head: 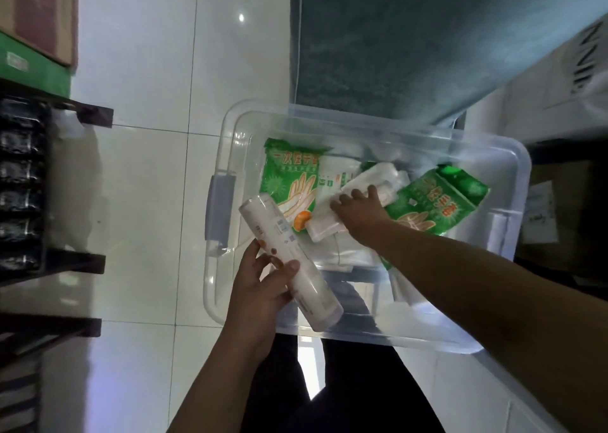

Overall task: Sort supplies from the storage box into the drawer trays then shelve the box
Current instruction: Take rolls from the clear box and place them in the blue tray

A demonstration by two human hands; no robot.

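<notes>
A clear plastic storage box (513, 159) with a grey side latch (219, 205) stands on the floor in front of me. Inside lie two green packs of disposable gloves (289, 176) (437, 202), white packets and clear bags. My left hand (260, 287) grips a long white roll in clear wrap (286, 261), held slanted over the box's near left corner. My right hand (358, 208) reaches into the box, its fingers curled over a white packet (332, 225) that lies between the two glove packs.
A dark rack with black wrapped items (19, 185) stands at the left, with a green and a brown carton (39, 21) above it. White floor tiles (148, 185) lie between rack and box. A dark green mat (394, 37) lies beyond the box; cartons (552, 208) sit at right.
</notes>
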